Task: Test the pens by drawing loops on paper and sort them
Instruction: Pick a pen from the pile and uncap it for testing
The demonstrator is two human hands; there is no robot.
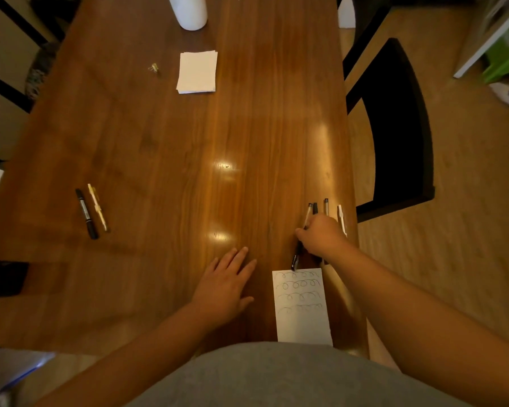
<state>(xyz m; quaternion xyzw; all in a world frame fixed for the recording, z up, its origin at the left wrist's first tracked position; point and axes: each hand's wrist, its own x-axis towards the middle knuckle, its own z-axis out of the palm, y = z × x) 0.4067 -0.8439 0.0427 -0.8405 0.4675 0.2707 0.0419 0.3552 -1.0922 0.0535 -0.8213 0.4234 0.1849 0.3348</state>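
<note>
- Gripping a slim black pen point(295, 259) at the lower right of the frame with the right hand point(321, 236), fingers curled round the barrel, dark lower end poking out just above the narrow white paper slip point(303, 318).
- Lying flat on the glossy brown wooden bench point(159, 142), just left of the slip: the left hand point(224, 286), fingers straight, holding nothing, clear of the paper.
- Showing above the right knuckles, near the bench's right edge: the ends of a row of slim pens point(326, 205), some dark, one white.
- Well apart at middle left: a black marker point(86, 213) and a pale gold pen point(98, 208) side by side, probably one sorted group.
- Already on the slip: several rows of loops, with bare paper below.
- Lifting or parking this pen: impossible to tell which.
- For a clean test: pin the slip with the left hand first, draw on the bare lower part, lift straight up and avoid nudging the neighbouring pens out of line.
</note>
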